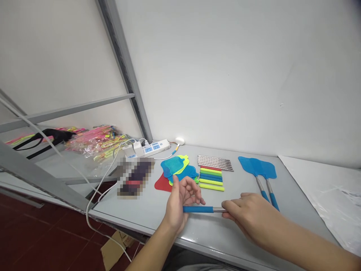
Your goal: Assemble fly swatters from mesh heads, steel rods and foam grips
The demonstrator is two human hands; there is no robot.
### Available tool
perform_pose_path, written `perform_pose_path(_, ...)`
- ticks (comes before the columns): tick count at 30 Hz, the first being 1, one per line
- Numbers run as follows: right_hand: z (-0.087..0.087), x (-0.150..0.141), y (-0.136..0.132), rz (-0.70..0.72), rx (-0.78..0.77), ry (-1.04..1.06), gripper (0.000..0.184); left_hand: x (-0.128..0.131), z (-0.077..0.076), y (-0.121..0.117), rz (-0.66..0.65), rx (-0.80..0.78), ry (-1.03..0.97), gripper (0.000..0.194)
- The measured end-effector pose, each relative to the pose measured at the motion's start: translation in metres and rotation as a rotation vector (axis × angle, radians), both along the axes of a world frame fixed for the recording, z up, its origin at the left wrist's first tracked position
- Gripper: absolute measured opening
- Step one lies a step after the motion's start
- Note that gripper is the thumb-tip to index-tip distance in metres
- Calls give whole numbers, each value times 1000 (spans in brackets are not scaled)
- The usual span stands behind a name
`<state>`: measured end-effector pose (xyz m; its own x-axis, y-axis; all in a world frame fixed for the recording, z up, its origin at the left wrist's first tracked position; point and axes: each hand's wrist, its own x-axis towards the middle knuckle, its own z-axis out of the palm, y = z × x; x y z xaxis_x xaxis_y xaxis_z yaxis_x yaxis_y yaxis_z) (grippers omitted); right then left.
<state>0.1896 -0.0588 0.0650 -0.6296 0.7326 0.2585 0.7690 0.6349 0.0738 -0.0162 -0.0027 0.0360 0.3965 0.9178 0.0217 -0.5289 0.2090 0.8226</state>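
Observation:
My right hand pinches the bare part of a metal rod, held level above the table's front part. A blue foam grip covers the rod's left end. My left hand is open, its palm against the end of that grip and its fingers loosely curled apart. Behind my left hand lie mesh fly swatter heads in blue, yellow-green and red, overlapping. Right of them rest several coloured foam grips in a row, with several bare metal rods behind. Two blue fly swatters with rods and blue grips lie at the right.
A power strip with plugs and white cables stands along the back wall. A pixelated object lies at the left. Beyond the metal shelf frame are bagged colourful items. White sheeting covers the table's right side.

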Motion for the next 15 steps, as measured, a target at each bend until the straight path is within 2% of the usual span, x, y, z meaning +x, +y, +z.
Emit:
perform_pose_path(4, -2, -3, 1, -3, 14, 8, 25, 3, 3, 1, 26, 4, -15, 61)
perform_pose_path(6, -4, -3, 4, 0, 0, 5, 26, 2, 3, 3, 49, 46, 70, 57)
perform_pose_path(9, -2, -7, 12, 19, -71, -11, 26, -6, 3, 5, 51, 239, 419, 43)
perform_pose_path(12, 10, -17, 27, 37, -156, -5, 27, -21, 9, 1, 28, 507, 832, 32)
perform_pose_path(15, 25, -31, 50, 84, -258, 55, 27, -39, 14, -5, -19, 640, 1021, 29)
